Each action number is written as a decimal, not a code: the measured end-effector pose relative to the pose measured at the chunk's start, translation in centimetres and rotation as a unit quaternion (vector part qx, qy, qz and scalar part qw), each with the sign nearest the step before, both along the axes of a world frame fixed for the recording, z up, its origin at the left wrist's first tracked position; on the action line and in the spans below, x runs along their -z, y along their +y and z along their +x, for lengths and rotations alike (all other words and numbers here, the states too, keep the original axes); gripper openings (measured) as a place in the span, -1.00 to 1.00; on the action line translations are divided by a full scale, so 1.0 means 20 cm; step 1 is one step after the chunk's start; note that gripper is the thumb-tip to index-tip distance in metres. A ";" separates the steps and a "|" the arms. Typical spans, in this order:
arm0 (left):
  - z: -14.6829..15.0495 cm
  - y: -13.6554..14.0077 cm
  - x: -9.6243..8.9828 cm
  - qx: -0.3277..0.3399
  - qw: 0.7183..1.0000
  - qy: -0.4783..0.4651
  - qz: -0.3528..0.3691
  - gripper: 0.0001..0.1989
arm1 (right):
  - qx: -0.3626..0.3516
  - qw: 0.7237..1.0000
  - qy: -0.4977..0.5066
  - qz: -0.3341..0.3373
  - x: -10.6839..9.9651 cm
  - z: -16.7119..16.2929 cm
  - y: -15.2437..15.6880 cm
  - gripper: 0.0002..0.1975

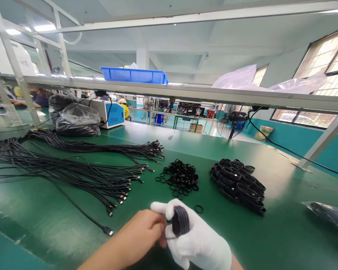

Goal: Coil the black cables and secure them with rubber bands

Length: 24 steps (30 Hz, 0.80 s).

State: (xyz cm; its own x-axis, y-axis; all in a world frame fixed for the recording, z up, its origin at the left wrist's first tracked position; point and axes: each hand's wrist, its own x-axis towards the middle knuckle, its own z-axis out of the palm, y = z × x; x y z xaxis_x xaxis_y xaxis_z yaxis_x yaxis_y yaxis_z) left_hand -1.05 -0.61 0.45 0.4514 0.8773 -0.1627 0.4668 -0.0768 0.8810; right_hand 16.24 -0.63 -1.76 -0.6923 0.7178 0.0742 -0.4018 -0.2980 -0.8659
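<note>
At lower center, right fingers are gripping the coiled cable, ideally pressing loops flush; can't tell what left fingers are pinching.

The room is brightly lit: daylight enters through the windows on the right, washing out their panes, and a ceiling lamp glows far left. Pale glare marks the tabletop near left and right. Wide-angle stretch tilts the left posts; far details look soft.
</note>
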 end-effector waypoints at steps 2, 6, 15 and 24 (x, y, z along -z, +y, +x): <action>0.00 0.01 -0.02 -0.043 0.995 -0.089 -0.013 -0.89 | 0.001 0.999 0.047 -0.001 0.03 -0.01 0.02 -0.46; 0.04 -0.02 -0.03 -0.094 0.972 -0.214 0.006 -0.95 | -0.030 0.998 0.062 0.010 0.05 -0.02 0.03 -0.48; 0.12 0.00 0.04 -0.180 0.940 -0.289 -0.024 -0.84 | 0.011 0.999 0.045 -0.022 0.08 -0.03 0.03 -0.46; 0.00 0.05 -0.15 0.010 0.995 -0.055 0.078 -0.72 | -0.074 0.991 0.006 -0.110 0.07 -0.01 0.03 -0.28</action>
